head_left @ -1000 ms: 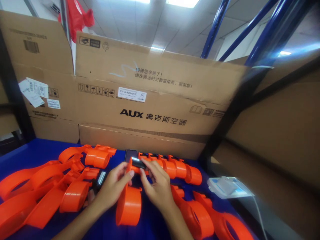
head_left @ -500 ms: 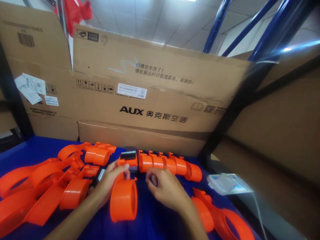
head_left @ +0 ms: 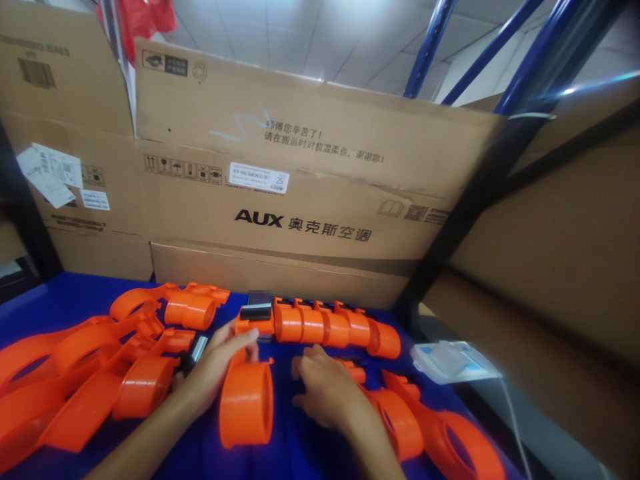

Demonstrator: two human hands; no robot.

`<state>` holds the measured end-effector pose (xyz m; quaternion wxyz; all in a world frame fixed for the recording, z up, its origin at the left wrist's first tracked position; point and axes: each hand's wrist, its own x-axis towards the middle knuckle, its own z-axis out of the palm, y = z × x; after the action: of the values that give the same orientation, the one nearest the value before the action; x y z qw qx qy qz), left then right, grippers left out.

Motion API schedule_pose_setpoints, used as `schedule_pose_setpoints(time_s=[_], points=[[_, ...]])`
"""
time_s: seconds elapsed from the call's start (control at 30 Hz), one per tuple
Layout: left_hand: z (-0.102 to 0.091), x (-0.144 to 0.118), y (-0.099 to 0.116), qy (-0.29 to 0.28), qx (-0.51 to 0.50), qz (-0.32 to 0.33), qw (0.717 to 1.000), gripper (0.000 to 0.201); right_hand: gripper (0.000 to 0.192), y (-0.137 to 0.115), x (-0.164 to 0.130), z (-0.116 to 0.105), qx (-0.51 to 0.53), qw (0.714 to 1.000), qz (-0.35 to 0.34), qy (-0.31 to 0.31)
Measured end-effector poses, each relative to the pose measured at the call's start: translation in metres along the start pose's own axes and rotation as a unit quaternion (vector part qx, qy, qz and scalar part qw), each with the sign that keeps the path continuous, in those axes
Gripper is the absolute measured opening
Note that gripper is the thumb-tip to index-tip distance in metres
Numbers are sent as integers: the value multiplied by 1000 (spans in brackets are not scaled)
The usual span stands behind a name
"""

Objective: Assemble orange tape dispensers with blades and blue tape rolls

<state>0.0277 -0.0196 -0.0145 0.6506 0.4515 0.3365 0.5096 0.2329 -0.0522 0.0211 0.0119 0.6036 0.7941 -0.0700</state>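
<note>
Brown cardboard (head_left: pixel 190 220) stands upright behind a blue table (head_left: pixel 290 440), with ceiling panels above. Large black print (head_left: pixel 259 219) on the cardboard reads "AUX 奥克斯空调". Higher up, two lines (head_left: pixel 325 143) say "师傅您辛苦了! 请在搬运时对我温柔些,谢谢您!". A white label (head_left: pixel 259 179) begins "KFR-46G" and shows "25"; the papers (head_left: pixel 50 175) stuck at far left are too blurred to read.

Your left hand (head_left: pixel 227 360) grips an orange tape dispenser (head_left: pixel 245 403) by its neck, thumb in front, near the table's middle. Its black toothed end points up and its ring hangs toward you. Your right hand (head_left: pixel 325 387) is loosely bent, blue table showing between thumb and fingers.

Just beyond, a row of orange dispensers (head_left: pixel 333 329) sits side by side. More dispensers (head_left: pixel 90 413) crowd the left, where your left forearm partly covers a black and silver piece (head_left: pixel 199 348). Your right wrist hides part of the right-hand dispensers (head_left: pixel 407 427). Beyond those lies a clear plastic box (head_left: pixel 455 363), near a dark post (head_left: pixel 450 220).
</note>
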Motion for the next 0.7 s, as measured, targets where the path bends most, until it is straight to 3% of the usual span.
schedule_pose_setpoints(time_s=[0.2,0.33,0.43,0.53,0.6,0.63,0.7], points=[[-3,2,-2,5,14,10,1000,25,21,4,0,0,72,992,-50,86],[-3,3,-5,16,25,14,999,27,19,13,7,-2,187,968,-59,159],[-2,4,-5,12,71,29,997,27,23,14,17,-1,329,912,-81,231],[0,4,-3,1,114,53,992,30,39,6,25,4,488,822,-73,286],[1,4,-3,-2,129,66,990,33,35,-3,28,10,552,771,-80,309],[1,4,-3,-2,130,68,989,34,28,-7,29,13,564,757,-88,319],[0,4,-5,-4,127,69,989,35,19,-13,30,17,552,756,-106,337]])
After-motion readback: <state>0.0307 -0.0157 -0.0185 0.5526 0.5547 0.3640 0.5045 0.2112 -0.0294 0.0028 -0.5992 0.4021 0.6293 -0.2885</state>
